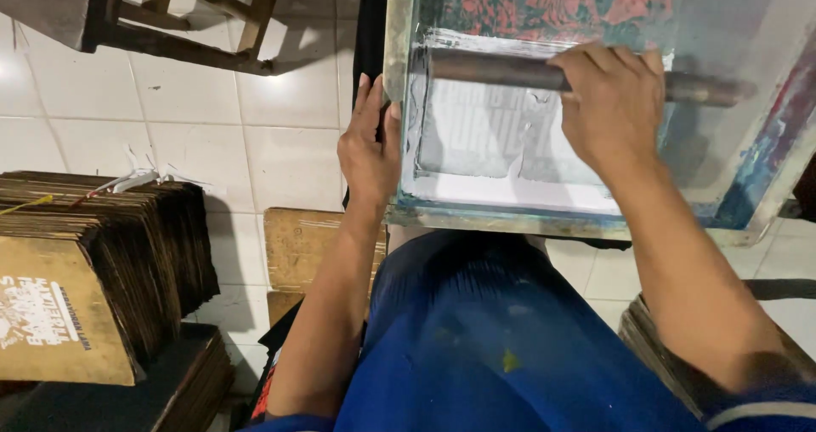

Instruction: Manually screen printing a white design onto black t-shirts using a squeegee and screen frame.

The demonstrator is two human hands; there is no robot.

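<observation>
A screen-printing frame [398, 50] with stained mesh lies in front of me, white ink spread across its near half. My right hand [614, 101] grips a long wooden squeegee [493, 69] that lies across the mesh, above the white ink band [510, 192]. My left hand [370, 147] presses flat against the frame's left edge, fingers pointing away from me. My lap in blue cloth [484, 338] sits below the frame's near edge.
A thick stack of brown cardboard pieces [102, 245] with white print stands at my left on a dark board. A wooden block [297, 245] lies on the white tiled floor near my left arm. A wooden stool [195, 16] stands at the far left. More boards [654, 347] sit at my right.
</observation>
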